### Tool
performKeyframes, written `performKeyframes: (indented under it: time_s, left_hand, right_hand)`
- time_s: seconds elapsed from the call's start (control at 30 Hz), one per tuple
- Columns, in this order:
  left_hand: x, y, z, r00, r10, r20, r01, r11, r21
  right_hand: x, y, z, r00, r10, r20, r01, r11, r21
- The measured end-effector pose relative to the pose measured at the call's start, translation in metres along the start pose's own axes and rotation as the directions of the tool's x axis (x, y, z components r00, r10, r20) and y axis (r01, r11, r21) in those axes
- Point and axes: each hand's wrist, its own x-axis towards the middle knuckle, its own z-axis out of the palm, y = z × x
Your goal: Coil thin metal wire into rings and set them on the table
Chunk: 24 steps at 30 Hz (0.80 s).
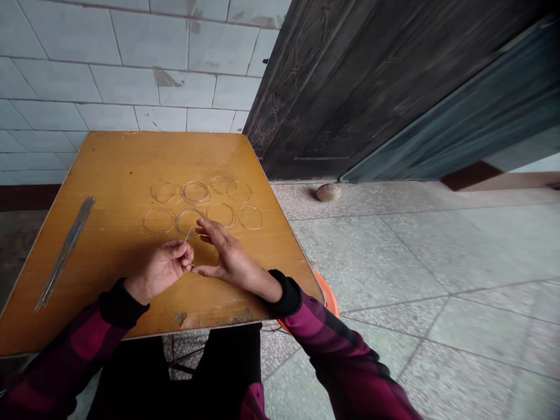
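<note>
My left hand (168, 265) pinches a thin curved wire (187, 235) between thumb and fingers, above the near part of the wooden table. Facing it, my right hand (225, 251) has thumb and fingers spread apart, close around the wire's far side; whether its thumb touches the wire I cannot tell. Beyond the hands lie several wire rings in two rough rows, among them a ring (262, 219) at the right end and a thicker-looking ring (196, 182) in the back row. A bundle of straight wires (65, 254) rests at the table's left side.
The wooden table (118, 157) stands against a white tiled wall (140, 46). A dark carved door (324, 105) is at the right, with a rounded stone (328, 192) on the floor before it. An orange stool (329, 294) shows partly under the table's right edge.
</note>
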Motion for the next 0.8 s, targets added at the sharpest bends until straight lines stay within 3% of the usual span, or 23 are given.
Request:
performKeyframes:
  time_s: [0.33, 0.47, 0.6, 0.8]
  left_hand:
    - [0.0, 0.005, 0.0, 1.0, 0.017, -0.009, -0.018, 0.998, -0.064]
    - [0.0, 0.009, 0.003, 0.999, 0.032, -0.008, -0.033, 0.983, -0.183]
    - [-0.002, 0.005, 0.008, 0.999, 0.0, 0.05, 0.009, 0.983, -0.182]
    - [-0.004, -0.001, 0.012, 0.995, -0.021, 0.099, 0.044, 0.972, -0.231]
  right_hand:
    - [0.002, 0.0, -0.005, 0.999, -0.049, -0.012, 0.049, 0.999, -0.006]
    - [0.005, 0.009, -0.005, 0.996, -0.07, 0.062, 0.055, 0.973, 0.223]
    - [0.007, 0.019, 0.001, 0.994, -0.099, 0.053, 0.065, 0.89, 0.452]
    - [0.005, 0.021, 0.005, 0.99, -0.121, 0.068, 0.06, 0.812, 0.581]
